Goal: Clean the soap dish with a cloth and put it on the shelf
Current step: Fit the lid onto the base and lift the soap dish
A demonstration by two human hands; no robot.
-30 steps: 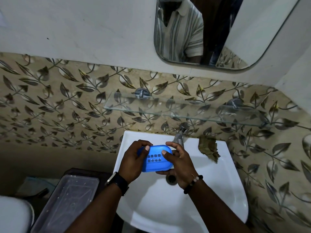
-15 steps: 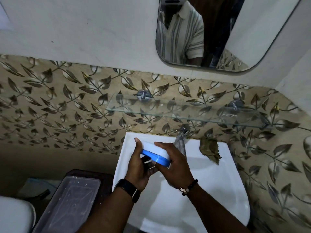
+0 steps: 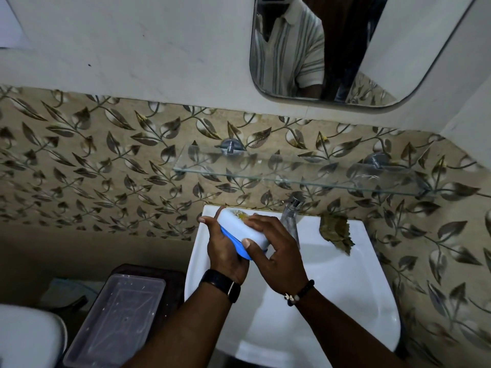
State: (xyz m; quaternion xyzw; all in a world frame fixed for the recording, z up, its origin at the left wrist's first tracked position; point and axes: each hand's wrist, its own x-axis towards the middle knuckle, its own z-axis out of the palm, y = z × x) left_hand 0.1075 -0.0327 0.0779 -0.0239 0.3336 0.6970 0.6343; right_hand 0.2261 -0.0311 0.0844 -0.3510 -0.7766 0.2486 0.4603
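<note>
The soap dish point(image 3: 240, 229) has a blue base and a white top part with yellowish stains near its far end. I hold it tilted over the back left corner of the white sink point(image 3: 342, 282). My left hand point(image 3: 225, 251) grips it from below and the left. My right hand point(image 3: 276, 251) is clasped over its white top from the right. A brownish crumpled cloth point(image 3: 335, 232) lies on the sink's back rim, right of the tap. The glass shelf point(image 3: 292, 172) is mounted on the tiled wall above the sink, bare.
A chrome tap point(image 3: 291, 216) stands at the sink's back, right beside my right hand. A mirror point(image 3: 345, 49) hangs above the shelf. Left of the sink, a clear plastic box point(image 3: 117, 322) rests on a dark stand, next to a white toilet point(image 3: 26, 338).
Both hands turned the soap dish from showing its blue slotted side to showing its white side, and carried it up and left toward the sink's back corner.
</note>
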